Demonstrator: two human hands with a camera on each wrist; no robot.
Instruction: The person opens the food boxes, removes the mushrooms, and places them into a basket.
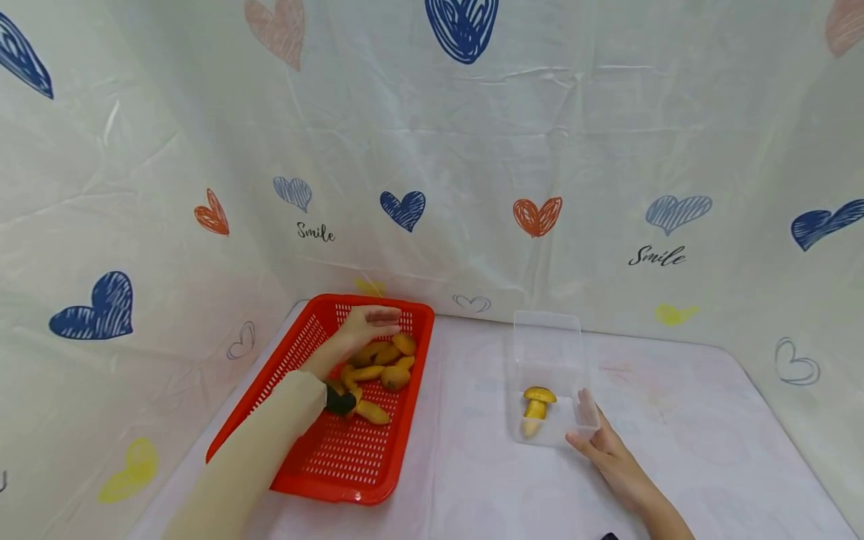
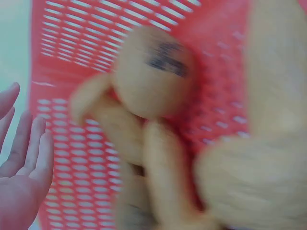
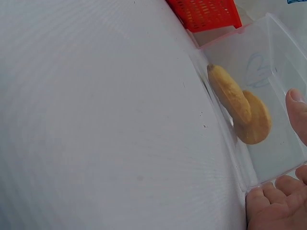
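In the head view, my left hand [image 1: 367, 326] is over the far part of a red perforated basket [image 1: 409, 420], fingers extended and holding nothing. Below it lie several yellow-brown mushrooms [image 1: 367, 373]. The left wrist view shows these mushrooms [image 2: 156, 72] blurred and close, with my left hand [image 2: 29, 167] at the left edge. My right hand [image 1: 617, 459] grips the near right corner of a clear plastic box [image 1: 563, 431], thumb at the front and fingers along the side. One yellow mushroom [image 1: 537, 409] lies inside the box; its cap and stem also show in the right wrist view.
The box's clear lid [image 1: 547, 341] stands raised at its far side. A white cloth [image 1: 675, 420] covers the table. Behind it hangs a white curtain [image 1: 472, 157] printed with hearts. A small dark object [image 1: 610, 536] shows at the bottom edge.
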